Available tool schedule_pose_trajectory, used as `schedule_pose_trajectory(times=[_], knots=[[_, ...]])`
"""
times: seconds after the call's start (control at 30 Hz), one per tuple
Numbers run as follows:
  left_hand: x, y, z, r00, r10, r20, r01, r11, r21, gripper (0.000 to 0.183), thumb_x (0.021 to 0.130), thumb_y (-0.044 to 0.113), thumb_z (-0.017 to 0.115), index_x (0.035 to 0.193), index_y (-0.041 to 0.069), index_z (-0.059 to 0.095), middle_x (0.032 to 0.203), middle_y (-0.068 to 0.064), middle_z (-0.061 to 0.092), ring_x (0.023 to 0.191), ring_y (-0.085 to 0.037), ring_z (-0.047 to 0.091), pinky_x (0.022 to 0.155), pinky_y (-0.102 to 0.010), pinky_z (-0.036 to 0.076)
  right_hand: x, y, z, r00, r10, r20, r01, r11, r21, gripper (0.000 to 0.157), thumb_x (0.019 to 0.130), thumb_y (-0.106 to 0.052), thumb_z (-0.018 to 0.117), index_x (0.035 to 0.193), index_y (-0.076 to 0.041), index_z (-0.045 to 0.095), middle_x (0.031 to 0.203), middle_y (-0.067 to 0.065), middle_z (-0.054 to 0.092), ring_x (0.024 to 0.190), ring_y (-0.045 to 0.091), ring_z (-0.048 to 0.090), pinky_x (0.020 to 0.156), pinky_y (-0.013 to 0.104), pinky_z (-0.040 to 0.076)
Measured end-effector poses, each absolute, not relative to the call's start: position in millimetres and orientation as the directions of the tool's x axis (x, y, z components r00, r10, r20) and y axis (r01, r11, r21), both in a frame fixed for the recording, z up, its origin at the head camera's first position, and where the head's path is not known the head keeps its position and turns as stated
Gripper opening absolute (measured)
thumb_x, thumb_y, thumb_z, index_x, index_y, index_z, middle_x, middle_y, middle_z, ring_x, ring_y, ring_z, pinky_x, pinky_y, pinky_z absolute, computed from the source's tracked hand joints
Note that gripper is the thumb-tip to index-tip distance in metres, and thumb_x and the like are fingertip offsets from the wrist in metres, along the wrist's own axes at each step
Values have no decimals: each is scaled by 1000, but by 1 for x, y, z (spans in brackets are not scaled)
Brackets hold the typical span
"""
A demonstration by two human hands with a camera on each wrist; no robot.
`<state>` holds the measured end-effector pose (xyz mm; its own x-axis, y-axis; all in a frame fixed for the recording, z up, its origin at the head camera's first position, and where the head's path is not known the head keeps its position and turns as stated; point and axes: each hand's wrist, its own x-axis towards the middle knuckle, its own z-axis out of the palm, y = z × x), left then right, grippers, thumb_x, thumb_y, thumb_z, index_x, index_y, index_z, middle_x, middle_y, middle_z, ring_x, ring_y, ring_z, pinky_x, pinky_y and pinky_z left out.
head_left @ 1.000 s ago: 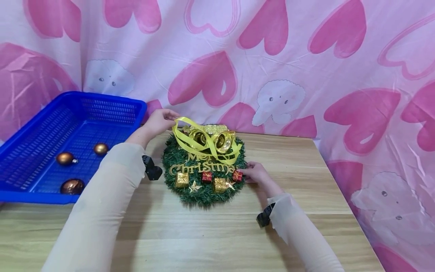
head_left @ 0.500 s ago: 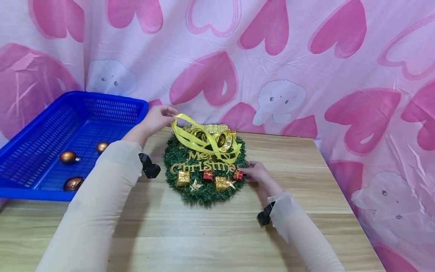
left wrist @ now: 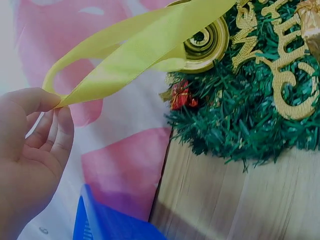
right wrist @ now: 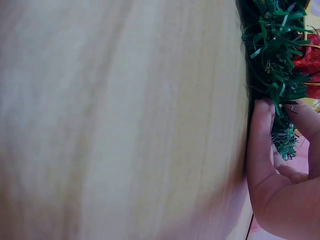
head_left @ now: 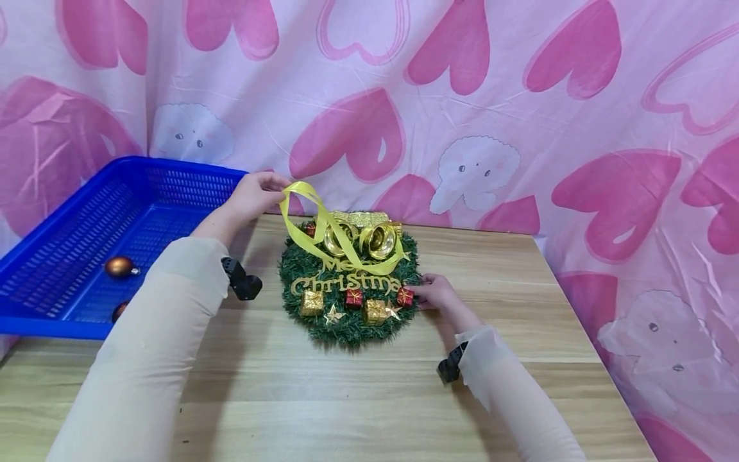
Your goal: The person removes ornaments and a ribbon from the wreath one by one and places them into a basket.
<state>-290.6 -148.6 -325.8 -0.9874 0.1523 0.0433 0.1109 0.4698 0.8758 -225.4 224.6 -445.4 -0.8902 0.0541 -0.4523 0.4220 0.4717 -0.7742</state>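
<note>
A green Christmas wreath (head_left: 346, 330) lies on the wooden table, carrying gold lettering, small gift boxes, stars and two gold bells (head_left: 379, 240). My left hand (head_left: 252, 196), up and left of the wreath, pinches a yellow ribbon (head_left: 303, 244) between thumb and fingertips. In the left wrist view the ribbon (left wrist: 125, 60) loops from the pinch across to a bell. At the wreath's right edge, my right hand (head_left: 439, 295) grips the rim beside a red gift box (head_left: 405, 296). The right wrist view shows thumb and fingers on either side of the green tinsel (right wrist: 277, 65).
A blue plastic basket (head_left: 63, 328) stands at the left, close to my left forearm. Inside it are brown Christmas balls (head_left: 119, 267), partly hidden by the sleeve. Behind the table hangs a pink curtain (head_left: 358, 77) with hearts.
My left hand has moved left and slightly up, drawing the ribbon's loop out from over the bells. The right hand has stayed in place, and so has the wreath.
</note>
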Motion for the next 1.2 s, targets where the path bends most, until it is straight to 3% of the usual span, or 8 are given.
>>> schedule_pose_trajectory(times=[0.27, 0.5, 0.83, 1.0, 1.2], knots=[[-286, -168, -325, -992, 127, 13, 77, 514, 854, 33, 93, 11, 54, 123, -3, 55, 119, -22, 57, 86, -5, 56, 71, -10, 49, -226, 224, -444, -883, 64, -465, 441, 454, -775, 67, 86, -15, 67, 139, 7, 33, 118, 21, 51, 62, 10, 54, 59, 23, 56], [-283, -182, -327, -995, 100, 12, 59, 487, 871, 32, 92, 13, 55, 119, -3, 58, 114, -18, 60, 78, -2, 57, 77, -21, 54, -226, 224, -444, -877, 68, -475, 450, 459, -766, 67, 85, -15, 67, 139, 6, 33, 110, 17, 52, 63, 11, 54, 59, 23, 55], [-281, -199, -327, -997, 73, -1, 39, 549, 835, 34, 95, 16, 51, 124, -3, 54, 122, -24, 55, 75, 2, 54, 68, -7, 49, -225, 224, -444, -880, 64, -471, 446, 453, -772, 65, 86, -15, 67, 138, 7, 34, 116, 21, 52, 61, 11, 54, 60, 22, 55], [-279, -208, -329, -999, 52, 15, 41, 557, 830, 34, 95, 15, 52, 122, -5, 54, 119, -25, 56, 71, 6, 54, 72, -14, 52, -225, 224, -444, -881, 52, -471, 440, 459, -772, 66, 87, -15, 66, 139, 8, 32, 117, 22, 52, 65, 10, 55, 62, 22, 55], [-274, -218, -327, -998, 32, 46, 56, 549, 834, 32, 94, 13, 54, 119, -6, 56, 100, -8, 64, 69, 6, 55, 67, -10, 50, -225, 224, -445, -882, 41, -470, 437, 444, -782, 70, 87, -16, 65, 142, 8, 27, 120, 23, 53, 66, 10, 55, 61, 22, 55]])
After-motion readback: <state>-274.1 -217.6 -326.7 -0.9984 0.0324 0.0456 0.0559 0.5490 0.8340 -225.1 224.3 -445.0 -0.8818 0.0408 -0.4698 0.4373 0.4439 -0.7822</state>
